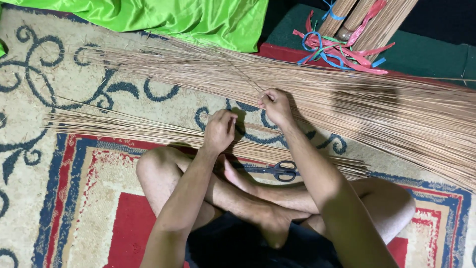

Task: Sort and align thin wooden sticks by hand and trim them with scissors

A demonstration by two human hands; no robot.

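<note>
Right hand [275,106] is pinched shut on a few thin sticks [248,79] — thumb and fingertips meet at the near edge of the large pile of sticks [347,104], and the pinched strands run up and to the left, lifted slightly off the heap. Left hand [219,130] sits just left of and nearer than the right, fingers curled together; it rests against the smaller row of sticks [124,126], but whether it clamps any strand cannot be told from this view.

Large pile: fans across the far half of the scene, from the left to the far right edge, lying on the patterned carpet [59,198]. Smaller row: lies nearer, running from the left toward the person's crossed legs.

Black-handled scissors [277,170] lie on the carpet just beyond the shins, near the right forearm, closed, well apart from both hands.

Green cloth [188,20] lies at the far left. Tied stick bundles with red and blue plastic strips [342,47] stand at the far right.
</note>
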